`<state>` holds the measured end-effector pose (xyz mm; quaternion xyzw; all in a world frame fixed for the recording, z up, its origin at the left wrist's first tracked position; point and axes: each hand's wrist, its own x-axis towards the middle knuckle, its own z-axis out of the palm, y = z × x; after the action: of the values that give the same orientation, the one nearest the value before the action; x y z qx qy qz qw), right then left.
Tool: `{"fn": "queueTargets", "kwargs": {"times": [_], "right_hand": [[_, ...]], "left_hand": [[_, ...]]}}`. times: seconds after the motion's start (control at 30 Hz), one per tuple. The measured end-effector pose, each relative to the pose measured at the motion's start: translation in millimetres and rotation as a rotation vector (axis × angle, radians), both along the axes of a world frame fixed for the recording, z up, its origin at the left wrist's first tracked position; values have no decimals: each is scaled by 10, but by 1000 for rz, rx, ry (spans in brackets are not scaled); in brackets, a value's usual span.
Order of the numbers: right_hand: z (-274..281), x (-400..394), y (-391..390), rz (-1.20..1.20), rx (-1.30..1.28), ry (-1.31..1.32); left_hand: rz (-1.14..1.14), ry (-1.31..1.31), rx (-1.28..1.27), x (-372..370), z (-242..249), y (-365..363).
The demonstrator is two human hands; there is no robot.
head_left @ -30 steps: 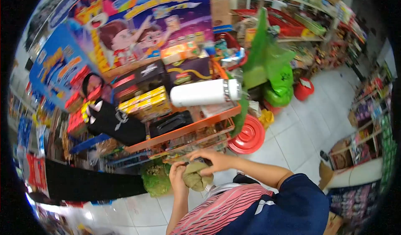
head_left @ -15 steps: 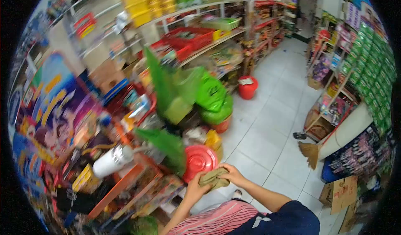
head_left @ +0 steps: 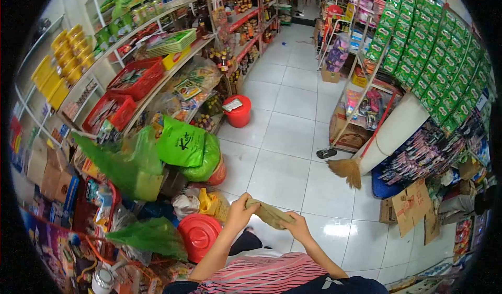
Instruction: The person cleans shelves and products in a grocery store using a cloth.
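An olive-tan cloth (head_left: 270,215) is stretched between my two hands in front of my body, above the tiled floor. My left hand (head_left: 241,212) grips one end of it, the thumb lying on top. At the other end, my right hand (head_left: 297,226) pinches the cloth with its fingers closed. Below and left of my left forearm stands a red lidded bucket (head_left: 200,236). A yellow plastic bag (head_left: 213,205) lies just behind that bucket.
On the left, shelves hold red baskets (head_left: 137,79) and green bags (head_left: 183,142). A smaller red bucket (head_left: 239,112) stands in the aisle (head_left: 293,126). To the right are a straw broom (head_left: 346,172), a white roll (head_left: 395,125), hanging green sachets (head_left: 434,53) and a cardboard box (head_left: 413,205).
My view has swung to the right toward the aisle. The cloth, bunched up between my hands before, is now drawn out lengthwise, with my hands farther apart.
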<state>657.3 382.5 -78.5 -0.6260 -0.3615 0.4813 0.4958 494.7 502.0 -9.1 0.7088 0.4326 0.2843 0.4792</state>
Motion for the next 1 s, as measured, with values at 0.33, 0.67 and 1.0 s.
{"fn": "queueTargets", "kwargs": {"times": [0.33,0.67,1.0], "right_hand": [[117,1085,1844,-138,31,-45],[781,2367,3683,-371,324,-111],[163,4485,4647,-572,195,125]], "left_hand": [[-163,46,-113,563,-318,1931],[-231,-127,521,2767,-217,3542],[-779,206,147,4711,-234,4699]]}}
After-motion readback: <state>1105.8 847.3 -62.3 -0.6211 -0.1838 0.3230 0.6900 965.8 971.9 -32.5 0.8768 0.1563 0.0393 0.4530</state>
